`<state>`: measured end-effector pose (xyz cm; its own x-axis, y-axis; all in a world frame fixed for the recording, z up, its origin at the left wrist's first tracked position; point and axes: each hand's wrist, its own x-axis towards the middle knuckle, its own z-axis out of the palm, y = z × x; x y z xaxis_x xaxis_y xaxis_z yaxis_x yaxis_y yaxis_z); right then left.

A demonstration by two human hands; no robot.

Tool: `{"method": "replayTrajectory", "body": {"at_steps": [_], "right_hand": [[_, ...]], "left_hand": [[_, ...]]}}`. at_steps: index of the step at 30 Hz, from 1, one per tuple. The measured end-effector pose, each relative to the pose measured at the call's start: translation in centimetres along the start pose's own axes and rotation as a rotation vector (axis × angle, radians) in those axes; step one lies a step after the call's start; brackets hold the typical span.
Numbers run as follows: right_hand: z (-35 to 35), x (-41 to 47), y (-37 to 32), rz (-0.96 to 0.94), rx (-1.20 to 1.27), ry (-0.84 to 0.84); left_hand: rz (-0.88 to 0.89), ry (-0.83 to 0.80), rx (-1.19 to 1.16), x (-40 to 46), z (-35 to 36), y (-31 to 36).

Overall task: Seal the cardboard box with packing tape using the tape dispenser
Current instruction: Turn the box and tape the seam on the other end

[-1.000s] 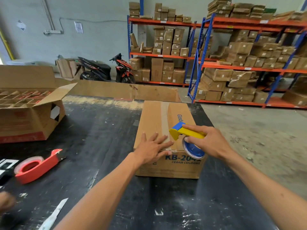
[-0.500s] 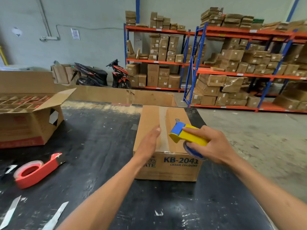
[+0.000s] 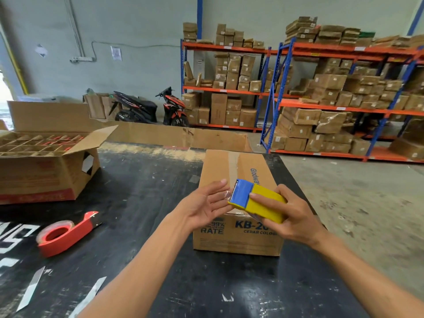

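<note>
A closed cardboard box (image 3: 220, 171) stands on the black table, with a strip of clear tape (image 3: 232, 165) running along its top seam. My right hand (image 3: 291, 214) grips a yellow and blue tape dispenser (image 3: 257, 203), lifted above the box's near edge with its blue blade end pointing left. My left hand (image 3: 204, 207) is open, palm turned up, fingers right next to the dispenser's blade end. A bit of clear tape shows between the fingers and the blade; whether the fingers touch it I cannot tell.
A red tape dispenser (image 3: 66, 232) lies on the table (image 3: 142, 203) at the left. An open carton with dividers (image 3: 46, 164) stands at the far left. Paper strips (image 3: 29, 288) lie near the front edge. Shelves of boxes (image 3: 332, 99) and a motorbike (image 3: 149, 109) are behind.
My right hand lifted the dispenser off the box top and tilted it level. My left hand left the box top and turned palm up beside the blade end.
</note>
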<state>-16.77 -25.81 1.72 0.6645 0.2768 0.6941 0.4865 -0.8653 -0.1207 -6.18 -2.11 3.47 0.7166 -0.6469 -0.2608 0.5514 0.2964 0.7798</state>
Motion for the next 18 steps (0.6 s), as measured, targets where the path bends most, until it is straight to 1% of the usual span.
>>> {"method": "replayTrajectory", "body": {"at_steps": [3,7,10,12,15,18], "right_hand": [[0.6,0.5,-0.2,0.000,0.026,-0.014],[1.3,1.2,-0.6,0.041,0.045,-0.079],[1.5,2.0,-0.7,0.043,0.037,-0.175],[1.0,2.4,-0.4,0.040,0.014,-0.254],[-0.4,2.4,0.9,0.053,-0.013,-0.340],[-0.7,2.9,1.7,0.028,-0.079,-0.455]], "left_hand": [[0.025,0.053,0.036,-0.1,0.1,0.0],[0.120,0.220,0.099,0.4,-0.5,-0.3],[0.134,0.337,0.104,1.0,-1.2,-0.8],[0.146,0.399,0.057,0.9,-2.4,-0.8],[0.242,0.491,0.023,0.6,-5.2,-0.5],[0.357,0.592,0.094,1.0,-6.8,-2.2]]}}
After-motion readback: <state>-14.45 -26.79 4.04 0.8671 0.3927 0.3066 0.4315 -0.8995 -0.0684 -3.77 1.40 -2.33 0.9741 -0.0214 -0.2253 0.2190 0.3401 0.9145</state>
